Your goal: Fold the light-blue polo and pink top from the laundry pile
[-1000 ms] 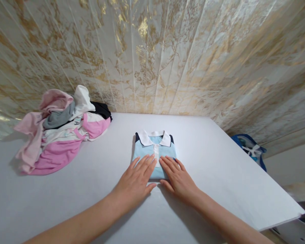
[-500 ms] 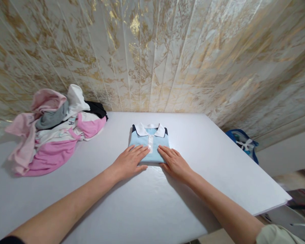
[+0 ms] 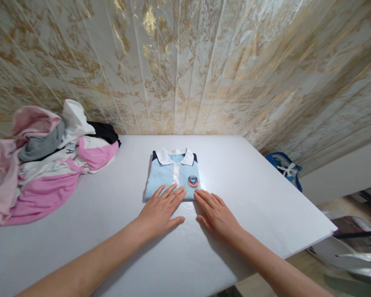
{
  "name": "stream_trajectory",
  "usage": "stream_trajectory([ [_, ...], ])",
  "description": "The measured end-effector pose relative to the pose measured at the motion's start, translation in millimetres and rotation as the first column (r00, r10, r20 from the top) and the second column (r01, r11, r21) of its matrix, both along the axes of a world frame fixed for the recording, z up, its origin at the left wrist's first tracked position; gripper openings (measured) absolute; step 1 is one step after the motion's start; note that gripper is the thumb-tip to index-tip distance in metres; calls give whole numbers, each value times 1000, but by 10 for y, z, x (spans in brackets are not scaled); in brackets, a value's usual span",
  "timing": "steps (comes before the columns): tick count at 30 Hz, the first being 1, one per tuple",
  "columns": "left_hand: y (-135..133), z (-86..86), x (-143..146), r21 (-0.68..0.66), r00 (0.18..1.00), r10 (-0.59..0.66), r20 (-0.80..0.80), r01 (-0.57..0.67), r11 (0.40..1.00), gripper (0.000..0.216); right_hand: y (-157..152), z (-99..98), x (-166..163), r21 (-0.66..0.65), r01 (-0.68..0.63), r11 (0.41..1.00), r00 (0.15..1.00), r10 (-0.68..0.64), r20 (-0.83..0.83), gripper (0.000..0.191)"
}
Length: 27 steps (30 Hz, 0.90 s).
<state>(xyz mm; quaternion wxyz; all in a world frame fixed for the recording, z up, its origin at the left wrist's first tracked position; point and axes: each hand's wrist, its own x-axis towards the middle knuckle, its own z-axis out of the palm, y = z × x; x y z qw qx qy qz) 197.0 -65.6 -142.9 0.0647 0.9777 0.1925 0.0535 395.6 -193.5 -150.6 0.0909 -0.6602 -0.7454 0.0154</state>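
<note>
Smoothing was the work in hand: a folded light-blue polo shirt (image 3: 170, 175) lay near the middle of the white desk (image 3: 250, 194), its collar (image 3: 174, 156) toward the wall (image 3: 204, 74) and its badge (image 3: 193, 181) facing up. The person's left hand (image 3: 160, 210) rested palm down with its fingers (image 3: 173, 194) slightly spread, their tips over the shirt's near edge. The right hand (image 3: 216, 212) lay flat beside it, fingers (image 3: 205, 198) loosely together, their tips at the shirt's near right corner, either touching its edge or just short of it; the view did not settle which. Neither hand pinched anything. To the left, well apart, a heap of pink, white and grey clothes (image 3: 43, 173) sat unfolded against the wall, and a blue bag (image 3: 284, 169) showed beyond the desk's right edge. Doing this step well looked to be a matter of even, light pressure: palms flat rather than fingertips digging in, both hands working outward from the placket to the side edges, so that creases left the fold instead of bunching under the badge. The near edge seemed the part to watch, since a pull toward the body could drag the top layer out of line with those beneath; pressing straight down would likely keep the sides square and the collar centred
</note>
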Motion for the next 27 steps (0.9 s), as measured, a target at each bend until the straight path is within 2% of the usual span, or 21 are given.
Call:
stream_trajectory([
  [4,-35,27,20,-7,1000,21,-3,-21,1000,64,-33,49,46,11,-9,1000,999,9,-44,54],
  [9,-99,-28,112,11,1000,5,26,-6,1000,64,101,130,56,86,19,996,996,-12,-85,44],
  [12,-99,-59,107,21,999,-9,33,8,1000,64,191,124,87,52,70,996,996,-67,-57,48],
  [16,-82,-71,78,20,999,-21,30,21,1000,63,315,141,213,20,189,982,980,-188,-58,42],
  [19,-74,-82,74,20,999,-23,43,22,1000,63,463,165,315,63,187,980,978,-180,-102,43],
  [23,-63,-86,81,21,998,-28,60,26,999,61,688,87,413,86,144,986,978,-128,-167,46],
  [27,-49,-69,80,12,998,-27,50,26,1000,61,779,-63,468,121,177,977,949,-137,-284,52],
])
